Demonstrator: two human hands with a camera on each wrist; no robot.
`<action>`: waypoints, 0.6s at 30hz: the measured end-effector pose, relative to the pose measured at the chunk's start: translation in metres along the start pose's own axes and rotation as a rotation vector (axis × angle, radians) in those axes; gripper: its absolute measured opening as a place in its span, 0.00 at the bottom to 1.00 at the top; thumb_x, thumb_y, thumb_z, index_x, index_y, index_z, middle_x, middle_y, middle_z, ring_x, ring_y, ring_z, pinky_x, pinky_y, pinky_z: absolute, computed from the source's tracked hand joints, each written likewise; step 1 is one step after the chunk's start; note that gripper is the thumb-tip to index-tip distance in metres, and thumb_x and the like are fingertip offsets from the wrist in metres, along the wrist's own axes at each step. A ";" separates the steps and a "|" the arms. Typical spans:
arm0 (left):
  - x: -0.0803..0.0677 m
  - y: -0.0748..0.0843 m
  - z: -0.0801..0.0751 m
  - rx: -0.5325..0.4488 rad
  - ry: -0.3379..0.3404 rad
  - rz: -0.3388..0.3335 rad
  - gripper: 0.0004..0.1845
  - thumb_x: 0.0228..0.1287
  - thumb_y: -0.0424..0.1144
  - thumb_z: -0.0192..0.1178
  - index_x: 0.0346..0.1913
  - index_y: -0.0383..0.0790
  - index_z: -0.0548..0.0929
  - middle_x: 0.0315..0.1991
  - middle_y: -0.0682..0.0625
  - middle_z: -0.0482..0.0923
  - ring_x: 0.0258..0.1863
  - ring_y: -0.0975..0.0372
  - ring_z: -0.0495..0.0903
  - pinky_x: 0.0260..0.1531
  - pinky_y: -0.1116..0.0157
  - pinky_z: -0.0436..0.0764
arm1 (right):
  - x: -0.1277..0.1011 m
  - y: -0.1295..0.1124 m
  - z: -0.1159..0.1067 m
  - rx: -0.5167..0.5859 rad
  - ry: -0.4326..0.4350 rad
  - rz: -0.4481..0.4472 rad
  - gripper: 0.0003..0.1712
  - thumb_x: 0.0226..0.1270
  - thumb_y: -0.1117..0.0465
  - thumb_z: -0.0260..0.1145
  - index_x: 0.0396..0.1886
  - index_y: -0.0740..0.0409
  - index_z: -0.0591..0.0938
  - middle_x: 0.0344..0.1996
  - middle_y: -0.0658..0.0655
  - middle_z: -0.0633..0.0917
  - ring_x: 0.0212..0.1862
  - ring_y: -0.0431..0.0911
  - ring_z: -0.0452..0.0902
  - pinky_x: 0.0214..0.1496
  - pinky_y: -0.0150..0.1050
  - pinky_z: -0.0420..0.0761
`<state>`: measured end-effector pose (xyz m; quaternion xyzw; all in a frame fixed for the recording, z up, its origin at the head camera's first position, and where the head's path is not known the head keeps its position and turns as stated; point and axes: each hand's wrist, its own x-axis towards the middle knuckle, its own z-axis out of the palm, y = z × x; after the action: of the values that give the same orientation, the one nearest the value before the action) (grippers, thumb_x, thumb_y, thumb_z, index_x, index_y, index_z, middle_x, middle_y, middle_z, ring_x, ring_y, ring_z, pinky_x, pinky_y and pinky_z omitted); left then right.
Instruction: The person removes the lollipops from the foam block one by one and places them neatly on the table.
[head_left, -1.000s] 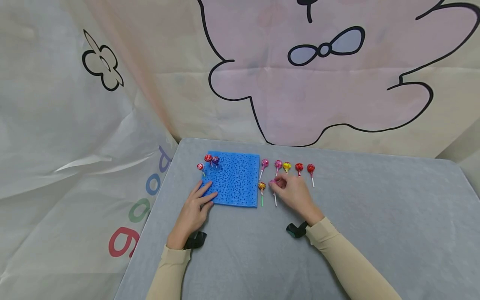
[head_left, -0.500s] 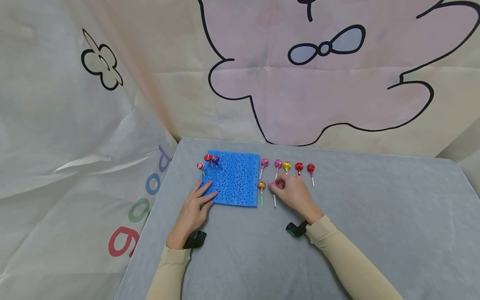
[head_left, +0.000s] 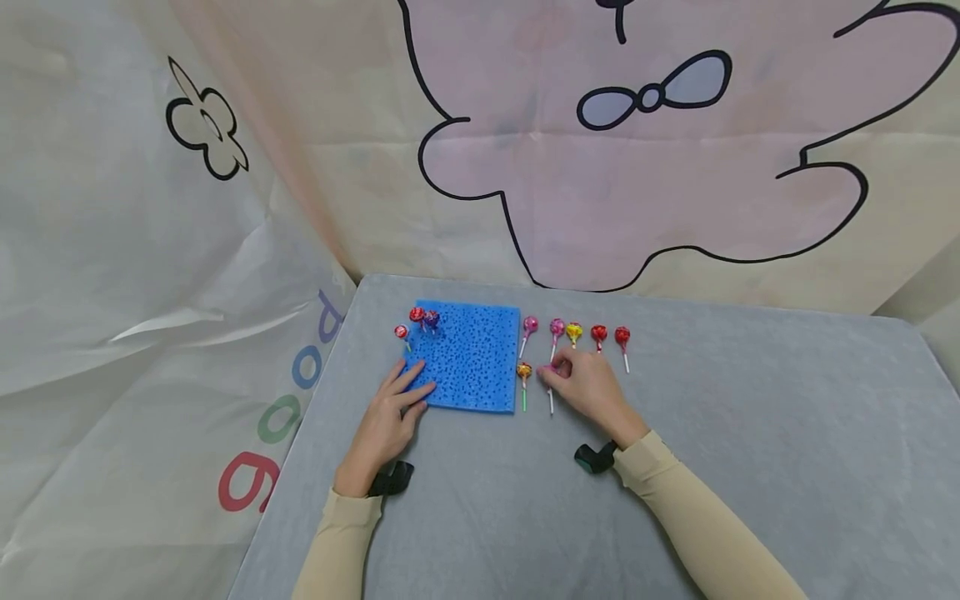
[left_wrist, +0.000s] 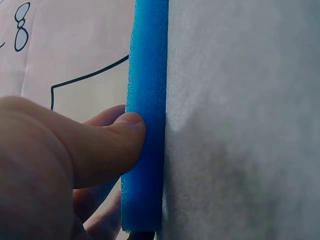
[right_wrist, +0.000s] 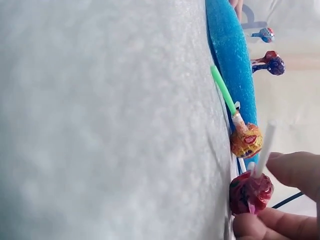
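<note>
- The left hand (head_left: 386, 417) lies flat at the lower left corner of the blue foam pad (head_left: 468, 357). Its fingers are straight and the thumb (left_wrist: 107, 142) presses the pad's edge, probably to keep the pad from sliding.
- The right hand (head_left: 588, 385), at the centre of the head view, pinches a red lollipop (right_wrist: 251, 192) between fingertips and thumb. The candy head is just above the grey table (head_left: 750, 433), and its white stick points to the upper right of the wrist view.
- An orange lollipop with green stick (head_left: 523, 372) lies just beside the pad's right edge.
- Three lollipops (head_left: 417, 317) stand upright at the pad's upper left corner.
- A row of lollipops (head_left: 598, 335) lies flat above the right hand.
</note>
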<state>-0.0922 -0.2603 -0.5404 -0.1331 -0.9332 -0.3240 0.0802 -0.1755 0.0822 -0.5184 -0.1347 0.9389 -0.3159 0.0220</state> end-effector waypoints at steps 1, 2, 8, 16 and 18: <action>0.000 0.000 0.000 -0.002 -0.003 -0.003 0.19 0.70 0.28 0.66 0.62 0.39 0.86 0.76 0.42 0.70 0.80 0.39 0.58 0.73 0.38 0.67 | 0.000 -0.001 -0.001 0.005 -0.001 0.007 0.15 0.66 0.51 0.76 0.40 0.59 0.89 0.20 0.51 0.78 0.25 0.44 0.70 0.27 0.34 0.67; 0.000 0.001 0.000 -0.004 -0.006 -0.006 0.19 0.70 0.28 0.66 0.62 0.39 0.86 0.76 0.42 0.70 0.80 0.40 0.58 0.73 0.38 0.67 | -0.001 -0.001 -0.002 0.011 -0.004 0.014 0.15 0.67 0.51 0.76 0.40 0.60 0.89 0.20 0.51 0.79 0.25 0.44 0.70 0.27 0.35 0.68; 0.001 0.002 0.000 -0.009 -0.013 -0.012 0.19 0.71 0.29 0.66 0.62 0.39 0.86 0.77 0.43 0.69 0.81 0.40 0.57 0.73 0.38 0.66 | -0.001 -0.002 -0.012 0.024 0.021 0.052 0.17 0.69 0.49 0.74 0.43 0.59 0.89 0.20 0.52 0.79 0.25 0.45 0.72 0.27 0.35 0.71; 0.001 0.002 0.000 -0.004 -0.008 -0.002 0.19 0.71 0.28 0.65 0.62 0.39 0.86 0.76 0.41 0.70 0.80 0.39 0.58 0.73 0.38 0.67 | 0.001 -0.009 -0.027 0.053 0.084 -0.007 0.18 0.69 0.50 0.74 0.49 0.59 0.88 0.27 0.54 0.84 0.31 0.47 0.76 0.32 0.37 0.77; 0.000 0.002 -0.001 -0.005 -0.011 -0.004 0.19 0.71 0.29 0.65 0.62 0.39 0.86 0.76 0.41 0.70 0.80 0.39 0.58 0.73 0.38 0.66 | 0.002 -0.011 -0.030 0.065 0.093 -0.024 0.19 0.69 0.51 0.75 0.50 0.59 0.88 0.31 0.55 0.85 0.34 0.48 0.78 0.35 0.38 0.79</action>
<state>-0.0918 -0.2589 -0.5383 -0.1333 -0.9331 -0.3257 0.0744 -0.1781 0.0908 -0.4882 -0.1305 0.9266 -0.3522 -0.0209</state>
